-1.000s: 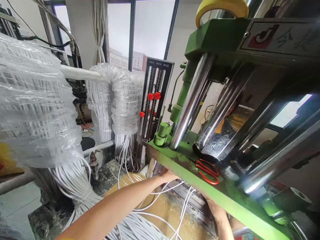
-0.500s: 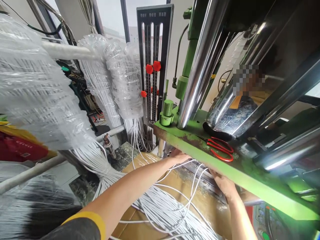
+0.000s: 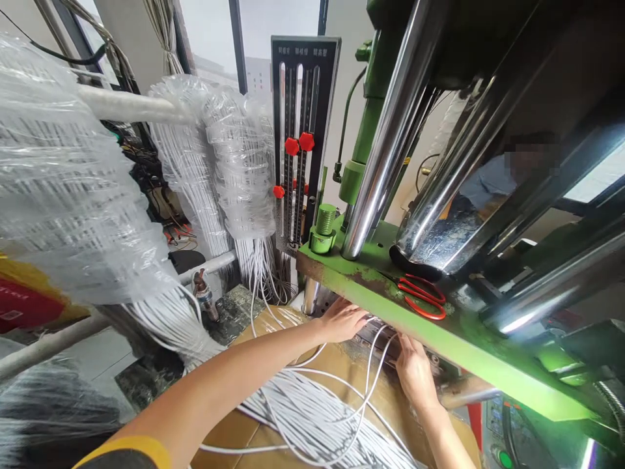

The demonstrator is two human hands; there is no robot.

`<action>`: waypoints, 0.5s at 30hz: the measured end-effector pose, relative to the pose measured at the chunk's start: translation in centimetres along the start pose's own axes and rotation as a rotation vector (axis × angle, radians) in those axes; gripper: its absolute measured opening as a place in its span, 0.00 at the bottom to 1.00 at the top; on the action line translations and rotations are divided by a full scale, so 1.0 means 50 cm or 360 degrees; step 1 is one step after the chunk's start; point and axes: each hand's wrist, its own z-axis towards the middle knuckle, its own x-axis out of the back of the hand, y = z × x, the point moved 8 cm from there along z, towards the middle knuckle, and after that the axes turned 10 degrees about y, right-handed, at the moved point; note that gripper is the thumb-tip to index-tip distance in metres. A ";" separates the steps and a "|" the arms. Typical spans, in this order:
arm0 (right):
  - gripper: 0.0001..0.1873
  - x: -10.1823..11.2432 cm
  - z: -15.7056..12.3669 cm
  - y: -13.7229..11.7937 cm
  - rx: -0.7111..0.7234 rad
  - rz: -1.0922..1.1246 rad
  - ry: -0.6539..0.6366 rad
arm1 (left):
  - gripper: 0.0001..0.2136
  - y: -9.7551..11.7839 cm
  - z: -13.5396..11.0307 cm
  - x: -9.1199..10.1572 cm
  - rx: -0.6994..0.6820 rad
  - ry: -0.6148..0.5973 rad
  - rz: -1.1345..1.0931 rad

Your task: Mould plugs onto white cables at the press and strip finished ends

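Left hand: my left hand (image 3: 343, 320) reaches in from the left, palm downward, its fingers extended side by side and lightly bent, the tips at the lower edge of the green plate.
Right hand: my right hand (image 3: 415, 370) comes up from below, its fingers bent forward and their tips near the same edge, well to the right of the left fingertips.
White cables: two looped white cables (image 3: 370, 359) rise in the space between my hands, their upper ends just beside the right fingertips, and arch down toward me.
Grip: both hands are partly curled rather than spread; the fingertips lie in shadow and against the plate's edge, so I cannot tell whether either is closed on a cable end.
Metal block: a dark metal block (image 3: 361, 341) lies beneath the fingertips, partly covered by the plate.
Green plate: the green plate (image 3: 439, 348) overhangs the metal block and slants down to the right.
Scissors: red-handled scissors (image 3: 405, 285) rest on top of the plate, above and apart from my hands.
Cable bundle: a thick bundle of cables (image 3: 322, 404) spreads below my hands, between the two forearms, over brown cardboard (image 3: 251, 426).
Slotted panel: a black slotted panel (image 3: 317, 98) with red knobs (image 3: 306, 141) stands upright behind the plate's left corner.
Wrapped bundles: plastic-wrapped cable bundles (image 3: 239, 169) hang farther left.
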 end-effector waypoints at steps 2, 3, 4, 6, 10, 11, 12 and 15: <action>0.27 0.012 -0.006 0.020 -0.0049 -0.0052 0.0029 | 0.14 -0.011 -0.004 0.001 0.0013 0.0002 0.0049; 0.27 0.015 -0.008 0.024 -0.0058 -0.0067 0.0030 | 0.14 -0.015 -0.004 0.001 0.0022 0.0008 0.0070; 0.28 0.015 -0.008 0.024 -0.0055 -0.0071 0.0022 | 0.13 -0.019 -0.002 0.001 0.0031 0.0015 0.0088; 0.30 0.012 -0.001 0.018 -0.0052 -0.0065 -0.0003 | 0.13 -0.018 0.004 0.004 0.0046 0.0026 0.0108; 0.32 0.024 0.011 0.004 -0.0101 -0.0024 -0.0011 | 0.17 0.023 -0.029 0.055 0.0046 0.0091 0.0124; 0.32 0.038 0.000 0.002 -0.0111 0.0001 0.0005 | 0.21 0.040 -0.061 0.085 0.0036 0.0172 0.0113; 0.33 0.058 -0.020 0.001 -0.0122 0.0019 0.0037 | 0.24 0.054 -0.106 0.120 0.0040 0.0270 0.0109; 0.29 0.142 -0.132 0.018 -0.0290 0.0172 0.0162 | 0.30 0.061 -0.336 0.283 0.0173 0.1162 -0.0020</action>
